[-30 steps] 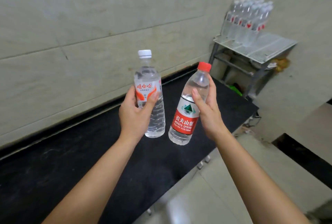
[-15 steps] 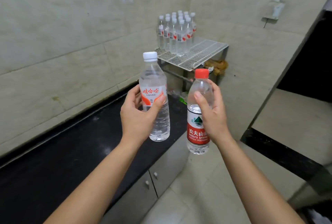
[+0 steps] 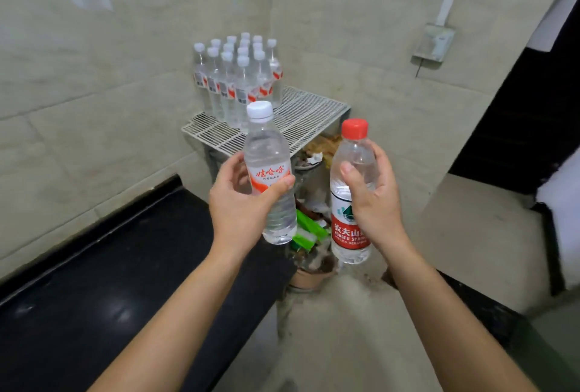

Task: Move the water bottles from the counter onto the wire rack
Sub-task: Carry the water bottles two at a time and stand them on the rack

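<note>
Carrying two bottles mid-air, short of rack [image 3: 314,109]: left hand [image 3: 241,206] wrapped round white-cap bottle [image 3: 270,171], right hand [image 3: 373,200] round red-cap bottle [image 3: 348,203]. Risk: nudging crowded cluster [image 3: 235,77] on placement, toppling neighbours.

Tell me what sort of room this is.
Probably a plain kitchen or back utility corner. A black counter runs along a tiled wall, a wire rack in the corner holds a cluster of water bottles, and scraps and rubbish lie on the floor under the rack.
</note>
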Action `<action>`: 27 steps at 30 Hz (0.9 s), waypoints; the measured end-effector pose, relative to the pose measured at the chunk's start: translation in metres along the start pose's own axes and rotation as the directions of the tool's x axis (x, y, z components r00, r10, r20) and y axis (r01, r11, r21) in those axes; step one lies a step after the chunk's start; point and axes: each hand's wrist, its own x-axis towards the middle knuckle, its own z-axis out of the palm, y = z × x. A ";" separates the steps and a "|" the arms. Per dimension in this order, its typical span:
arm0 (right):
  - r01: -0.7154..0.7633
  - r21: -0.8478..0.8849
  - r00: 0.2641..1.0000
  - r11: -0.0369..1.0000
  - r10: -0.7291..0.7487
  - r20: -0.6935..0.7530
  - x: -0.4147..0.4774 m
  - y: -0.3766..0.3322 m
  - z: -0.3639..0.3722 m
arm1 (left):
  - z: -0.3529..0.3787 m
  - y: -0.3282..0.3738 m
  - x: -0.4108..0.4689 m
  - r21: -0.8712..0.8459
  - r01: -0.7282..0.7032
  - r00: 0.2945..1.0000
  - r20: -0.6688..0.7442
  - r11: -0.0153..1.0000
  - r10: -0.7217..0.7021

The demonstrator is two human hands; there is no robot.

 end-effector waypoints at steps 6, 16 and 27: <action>0.011 -0.032 0.993 0.999 -0.015 -0.113 0.135 0.018 -0.014 | 0.078 -0.010 0.126 0.074 -0.062 0.993 0.107 0.995 0.054; 0.028 -0.082 0.997 0.996 -0.034 -0.076 0.289 0.081 0.003 | 0.152 -0.053 0.242 0.085 -0.048 0.998 0.036 0.995 0.045; 0.070 0.111 0.939 0.991 -0.103 0.327 0.480 0.199 0.060 | 0.242 -0.138 0.338 0.298 0.063 0.974 -0.228 0.953 0.007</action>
